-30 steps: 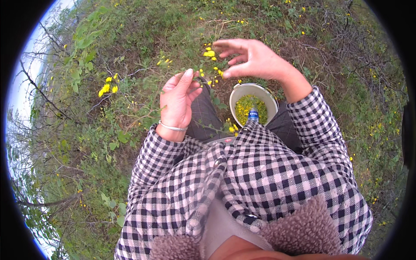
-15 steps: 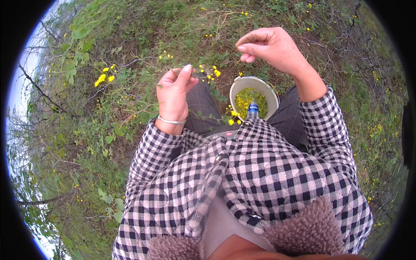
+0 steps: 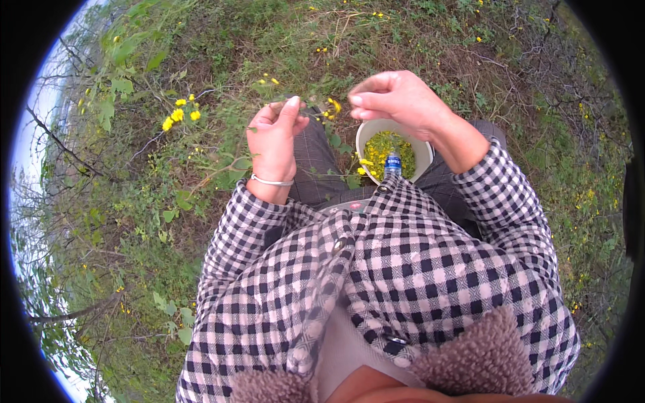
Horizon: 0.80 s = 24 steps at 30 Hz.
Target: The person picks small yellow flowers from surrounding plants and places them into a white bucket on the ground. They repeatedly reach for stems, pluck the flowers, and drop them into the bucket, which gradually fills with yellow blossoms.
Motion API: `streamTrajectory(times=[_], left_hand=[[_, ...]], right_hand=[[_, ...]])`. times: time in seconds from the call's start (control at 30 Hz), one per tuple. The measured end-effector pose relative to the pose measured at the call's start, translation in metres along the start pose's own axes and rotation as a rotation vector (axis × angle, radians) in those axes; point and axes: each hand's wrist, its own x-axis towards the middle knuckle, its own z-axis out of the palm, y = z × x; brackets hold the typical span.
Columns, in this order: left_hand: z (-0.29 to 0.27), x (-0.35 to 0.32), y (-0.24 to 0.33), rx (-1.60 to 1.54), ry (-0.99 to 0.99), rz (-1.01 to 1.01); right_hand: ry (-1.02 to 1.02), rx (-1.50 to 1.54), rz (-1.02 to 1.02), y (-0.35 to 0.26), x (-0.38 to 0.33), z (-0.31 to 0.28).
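Note:
With thumb and fingers pressed together, my left hand (image 3: 273, 138) pinches a thin flower stem. Small yellow flowers (image 3: 332, 107) at the stem's end stick out to the right of its fingertips. Just right of these blooms is my right hand (image 3: 403, 104), its thumb and fingers drawn into a slightly blurred pinch; whatever may be in it cannot be made out. Below it, between my knees, a pale bucket (image 3: 361, 144) holds many picked yellow flower heads (image 3: 396, 144). A clear plastic bottle (image 3: 393, 163) with a blue label stands at the bucket's near side, its lower part hidden by my checked jacket.
More yellow flowers (image 3: 177, 115) grow on stems to the left of my left hand. A few blooms (image 3: 363, 162) hang at the bucket's left rim. Bare branches (image 3: 67, 144) reach in from the left edge, and grass and weeds (image 3: 282, 40) cover the ground ahead.
My right hand has come down and left, closer to the yellow flowers by my left hand. The left hand keeps its pinch, nearly in place. The flowers at far left have shifted slightly.

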Motion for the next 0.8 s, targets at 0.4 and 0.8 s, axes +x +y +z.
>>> streamTrajectory(times=[0.4,0.8], left_hand=[[0.002,-0.002,-0.007,-0.118,-0.084,-0.152],[0.0,0.008,-0.009,-0.229,-0.008,-0.062]], right_hand=[[-0.075,-0.453,-0.124,0.026,0.014,0.003],[0.105,0.133,0.137,0.027,0.007,0.007]])
